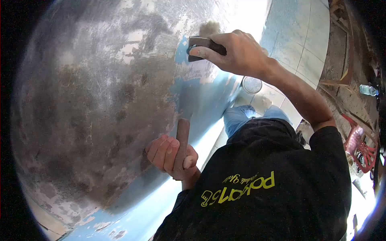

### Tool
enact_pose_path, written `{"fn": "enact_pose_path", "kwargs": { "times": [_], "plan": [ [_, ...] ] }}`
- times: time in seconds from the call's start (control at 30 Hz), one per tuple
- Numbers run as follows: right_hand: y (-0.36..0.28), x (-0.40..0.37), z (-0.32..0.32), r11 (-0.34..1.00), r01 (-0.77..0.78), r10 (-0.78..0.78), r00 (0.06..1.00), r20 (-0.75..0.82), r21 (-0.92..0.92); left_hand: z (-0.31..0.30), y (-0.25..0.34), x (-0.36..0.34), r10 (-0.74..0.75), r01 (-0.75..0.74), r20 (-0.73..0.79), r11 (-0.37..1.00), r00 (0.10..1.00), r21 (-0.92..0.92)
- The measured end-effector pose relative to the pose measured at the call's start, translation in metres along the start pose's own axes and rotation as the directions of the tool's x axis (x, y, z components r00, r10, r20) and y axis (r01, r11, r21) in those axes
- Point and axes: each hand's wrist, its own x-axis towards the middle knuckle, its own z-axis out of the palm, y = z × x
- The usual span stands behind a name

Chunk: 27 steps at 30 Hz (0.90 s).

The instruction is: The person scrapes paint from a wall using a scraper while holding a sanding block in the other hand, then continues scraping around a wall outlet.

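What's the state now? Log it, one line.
right hand: gripping dark block at wall | left hand: gripping brown bar | wall: gray, blue patches | floor: tiled

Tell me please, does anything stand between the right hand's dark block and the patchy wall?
Nothing visible stands between them: the right hand holds the dark block at the patchy wall. The left hand and its brown bar are apart.

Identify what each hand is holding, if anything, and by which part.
The left hand holds a brown strip around its lower half. The right hand holds a dark block by opposite edges, between thumb and fingers.
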Motion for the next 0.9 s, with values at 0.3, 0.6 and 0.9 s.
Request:
{"fn": "enact_pose_path", "kwargs": {
  "times": [0.3, 0.6, 0.9],
  "plan": [
    [-0.009, -0.012, 0.028, 0.841, -0.101, 0.105, 0.994, 0.022, 0.531, -0.002, -0.004, -0.005, 0.025, -0.026, -0.019, 0.999, 1.0, -0.037],
    [-0.038, 0.019, 0.001, 0.947, 0.118, -0.083, 0.988, -0.126, 0.298, 0.001, -0.008, -0.009, 0.079, -0.084, -0.122, 0.996, 0.989, -0.039],
    [0.034, -0.027, -0.014, 0.95, -0.098, 0.167, 0.961, -0.22, 0.296, -0.001, 0.004, -0.014, 0.015, -0.014, -0.048, 1.0, 0.999, 0.018]
  ]
}}
